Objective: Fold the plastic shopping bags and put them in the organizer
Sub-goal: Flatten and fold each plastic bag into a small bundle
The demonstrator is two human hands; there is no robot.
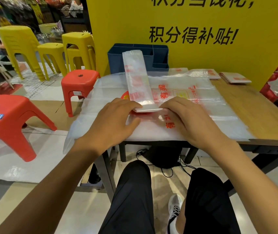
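- Looking down from head height, we see both hands at the near end of a long folded strip of clear plastic bag (137, 78) printed in red.
- The left hand (113, 121) pinches the strip's near left corner, fingers curled over its edge.
- The right hand (188, 119) holds the near right corner the same way; its fingertips are partly hidden, so the pinch looks likely rather than certain.
- The strip runs from the hands toward the far side, lying on a stack of flat bags (177, 115) spread over the wooden table (260, 114).
- A dark blue organizer (158, 56) stands at the far edge, just behind the strip's far end.
- Small folded bags (235, 77) lie far right on the table.
- Red stools (78, 83) and yellow stools (77, 46) stand to the left.
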